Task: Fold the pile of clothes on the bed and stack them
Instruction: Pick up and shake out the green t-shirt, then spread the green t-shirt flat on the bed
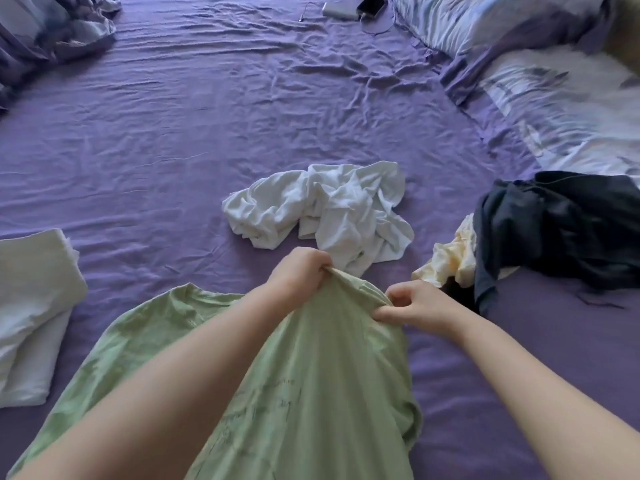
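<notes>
A light green T-shirt (322, 368) with dark printed lettering hangs lifted in front of me, its lower part trailing on the purple bed sheet (173, 150). My left hand (298, 275) grips its top edge. My right hand (412, 306) pinches the same edge a little to the right. Just beyond my hands lies a crumpled white garment (322, 209). A dark navy garment (561, 230) is heaped at the right, with a pale yellow piece (450, 261) sticking out beside it. A folded white garment (31, 306) rests at the left edge.
Striped pillows (540, 81) and bedding line the far right. More bunched bedding (52, 32) sits at the far left corner. A phone (370, 3) and a power bank (341, 10) with cables lie at the far edge of the bed.
</notes>
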Demonstrator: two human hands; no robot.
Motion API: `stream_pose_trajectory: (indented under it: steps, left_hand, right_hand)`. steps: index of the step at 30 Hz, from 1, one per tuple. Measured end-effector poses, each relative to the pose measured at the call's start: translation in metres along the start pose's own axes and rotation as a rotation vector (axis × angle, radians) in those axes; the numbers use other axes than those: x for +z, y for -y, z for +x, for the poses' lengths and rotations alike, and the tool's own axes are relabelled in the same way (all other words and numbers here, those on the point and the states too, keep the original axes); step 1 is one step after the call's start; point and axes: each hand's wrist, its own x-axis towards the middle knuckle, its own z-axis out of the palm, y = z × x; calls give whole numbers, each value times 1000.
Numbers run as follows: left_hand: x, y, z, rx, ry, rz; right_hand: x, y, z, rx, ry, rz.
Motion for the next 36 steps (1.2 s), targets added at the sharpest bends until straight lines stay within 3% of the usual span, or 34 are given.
stream_pose_trajectory:
  steps: [4, 8, 13, 15, 17, 19, 21, 25, 29, 32, 34, 36]
  left_hand:
    - [9, 6, 7, -98, -56, -20]
    - [37, 7, 11, -182, -1, 54]
    - [41, 2, 5, -225, -44, -4]
    - [41, -6, -11, -183, -87, -14]
    - [51, -18, -36, -40, -176, -44]
    - [70, -31, -62, 36, -182, -166]
    - [89, -44, -82, -112, -48, -418]
    - [110, -53, -96, -469, 101, -911]
    - [101, -52, -98, -512, 129, -1124]
    - [95, -48, -100, -555, 134, -1281]
    - [94, -42, -104, -602, 120, -1418]
    - [94, -37, -108, -617, 112, -1542]
  right_hand:
    - [-10, -12, -6, 15, -24, 10]
    - [9, -17, -7, 41, -47, 121]
    - [32, -34, -25, 97, 70, 286]
    - [41, -40, -37, 110, 33, 137]
    - [52, -42, -45, 107, -146, -72]
    - [62, -39, -46, 118, -380, -113]
    - [68, -32, -47, 106, -491, -59]
    - [70, -25, -61, 105, -256, 189]
    - [61, -25, -83, 101, 10, 411]
    - [67, -28, -92, 142, -114, 519]
    - [75, -35, -94, 178, -292, 379]
    - [87, -42, -95, 198, -286, 380]
